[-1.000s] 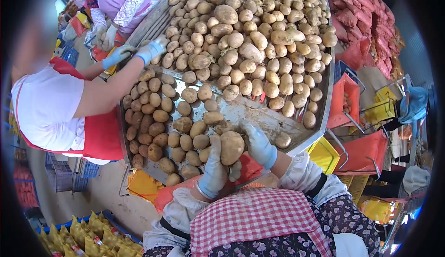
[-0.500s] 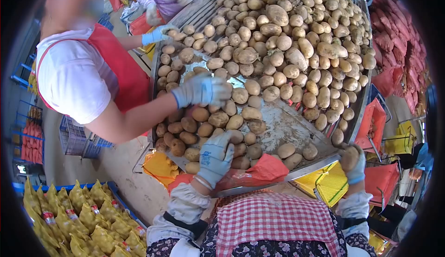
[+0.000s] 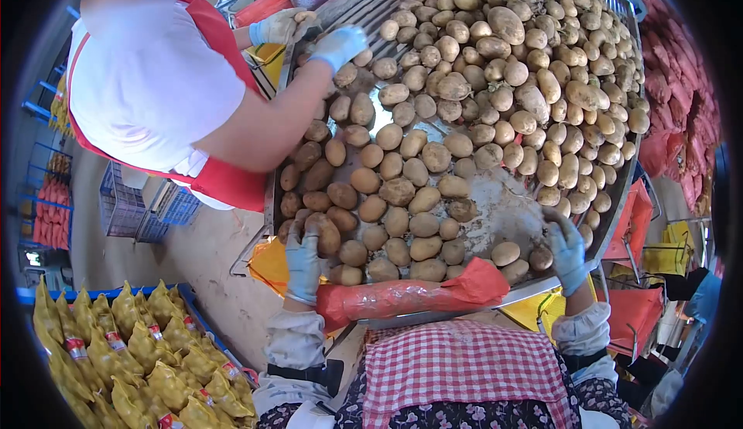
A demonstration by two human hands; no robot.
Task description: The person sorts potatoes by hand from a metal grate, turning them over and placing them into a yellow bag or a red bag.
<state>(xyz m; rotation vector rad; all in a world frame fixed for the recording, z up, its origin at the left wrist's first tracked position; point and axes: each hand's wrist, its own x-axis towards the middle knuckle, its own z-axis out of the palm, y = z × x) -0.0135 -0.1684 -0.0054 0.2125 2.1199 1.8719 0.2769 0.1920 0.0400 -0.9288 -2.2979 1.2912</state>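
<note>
Gloved left grip (image 3: 303, 257) clasps potato (image 3: 326, 232); right grip (image 3: 567, 249), seemingly spread, touches smaller potato (image 3: 541, 258).

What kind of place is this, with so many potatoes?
Probably a potato sorting and packing shed: a metal table heaped with potatoes, a gloved co-worker reaching into them, and filled yellow bags stacked nearby.

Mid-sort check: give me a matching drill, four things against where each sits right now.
1. gloved left hand
2. gloved right hand
3. filled yellow mesh bags
4. stacked red mesh sacks

A. beyond the metal sorting tray, right side
B. tray's near-right edge
C. floor, lower left
D. tray's near-left corner, on a brown potato

Pairs: 1-D, 2-B, 3-C, 4-A
</note>
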